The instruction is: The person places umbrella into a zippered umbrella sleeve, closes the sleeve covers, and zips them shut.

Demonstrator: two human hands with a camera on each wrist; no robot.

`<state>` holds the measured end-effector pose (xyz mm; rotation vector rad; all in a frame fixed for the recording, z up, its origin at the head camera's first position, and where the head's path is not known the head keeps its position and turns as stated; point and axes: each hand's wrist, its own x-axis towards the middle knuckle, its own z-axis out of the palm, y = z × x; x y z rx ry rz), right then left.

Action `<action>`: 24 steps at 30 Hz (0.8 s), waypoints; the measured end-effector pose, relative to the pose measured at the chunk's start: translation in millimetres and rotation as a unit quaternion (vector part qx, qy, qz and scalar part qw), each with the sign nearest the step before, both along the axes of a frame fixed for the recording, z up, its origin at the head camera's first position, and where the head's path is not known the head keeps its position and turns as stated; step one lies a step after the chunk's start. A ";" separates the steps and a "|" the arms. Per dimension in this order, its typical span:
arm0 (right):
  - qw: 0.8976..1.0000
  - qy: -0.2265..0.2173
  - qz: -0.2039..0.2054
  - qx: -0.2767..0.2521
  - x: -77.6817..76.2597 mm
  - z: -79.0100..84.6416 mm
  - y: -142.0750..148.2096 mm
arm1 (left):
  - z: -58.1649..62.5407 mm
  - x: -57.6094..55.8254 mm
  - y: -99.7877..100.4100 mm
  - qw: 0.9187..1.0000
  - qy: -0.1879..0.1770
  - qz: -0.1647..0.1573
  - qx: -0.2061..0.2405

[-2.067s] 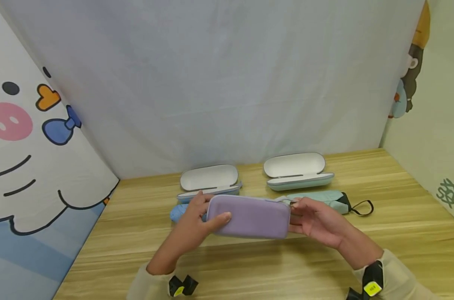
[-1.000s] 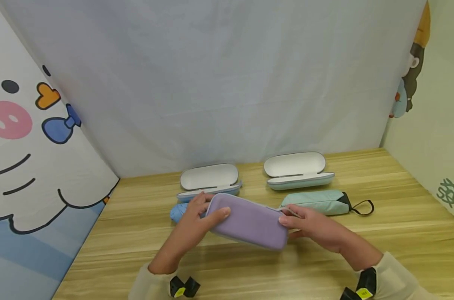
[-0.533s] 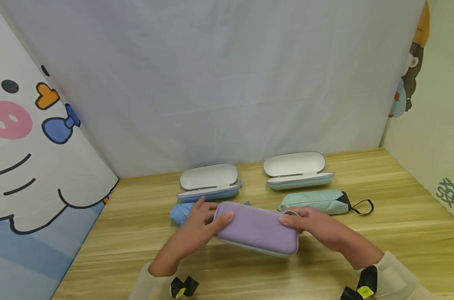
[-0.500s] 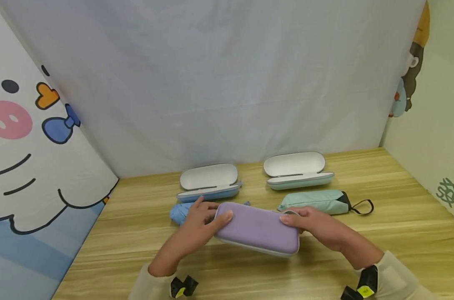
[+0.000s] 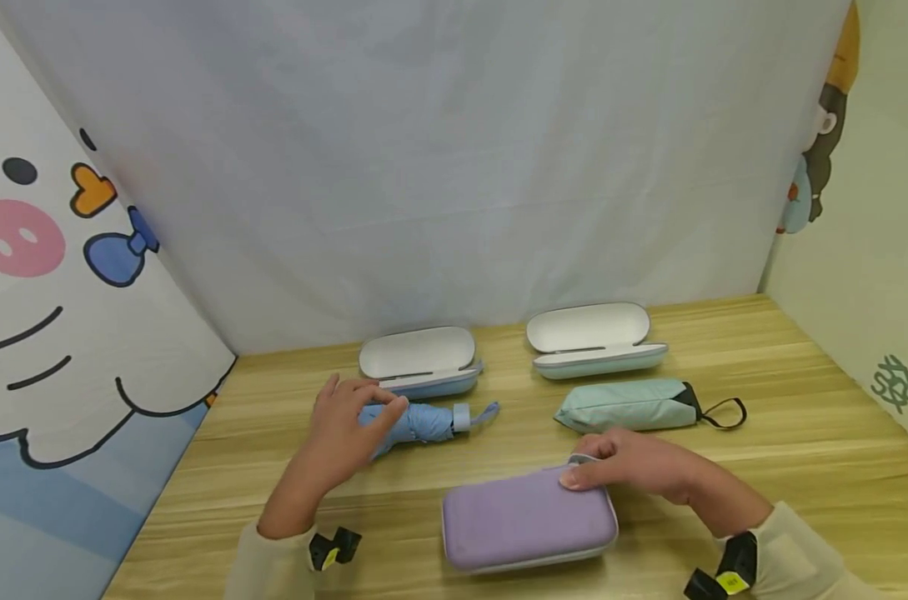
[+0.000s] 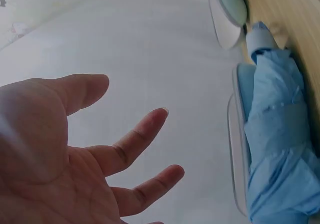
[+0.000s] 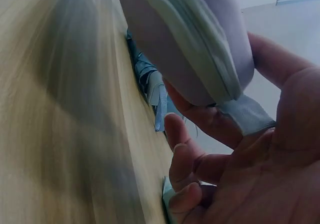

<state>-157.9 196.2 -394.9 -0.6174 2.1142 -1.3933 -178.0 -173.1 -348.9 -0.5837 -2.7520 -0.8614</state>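
Note:
My right hand (image 5: 634,467) pinches the top right corner of a purple zippered case (image 5: 524,518), thumb on its face. In the right wrist view, a grey fabric loop (image 7: 248,115) at the zipper end lies against the palm, and the case (image 7: 210,49) appears raised off the wood. My left hand (image 5: 344,429) holds nothing; its fingers are spread over the left end of a folded blue umbrella (image 5: 423,423), hiding part of it. The left wrist view shows the fingers apart from that umbrella (image 6: 280,129); whether they touch it in the head view I cannot tell.
Behind the umbrella stands a blue hard case (image 5: 416,354), lid up, white inside. A similar mint case (image 5: 589,329) stands to its right. A folded mint umbrella (image 5: 626,406) with a black wrist strap (image 5: 724,414) lies before it. A white curtain (image 5: 454,167) closes off the back.
My left hand has let go of the purple case and moved left, over the blue umbrella. My right hand has lowered the case towards the front, uncovering most of the blue umbrella.

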 end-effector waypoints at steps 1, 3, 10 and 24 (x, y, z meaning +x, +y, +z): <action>1.000 0.002 0.003 0.004 0.7 -1.0 -0.1 | -1.3 -1.6 -3.1 1.000 0.000 0.003 0.001; 1.000 0.000 0.002 0.011 2.3 -3.1 0.6 | -4.9 -5.7 -9.8 1.000 0.002 0.008 0.001; 1.000 0.000 -0.014 0.022 9.7 -11.5 1.7 | -17.3 -24.0 -34.8 0.999 -0.009 0.042 0.016; 0.999 -0.002 0.021 0.040 19.9 -14.1 23.6 | -39.9 -42.9 -67.2 0.983 -0.157 0.092 0.010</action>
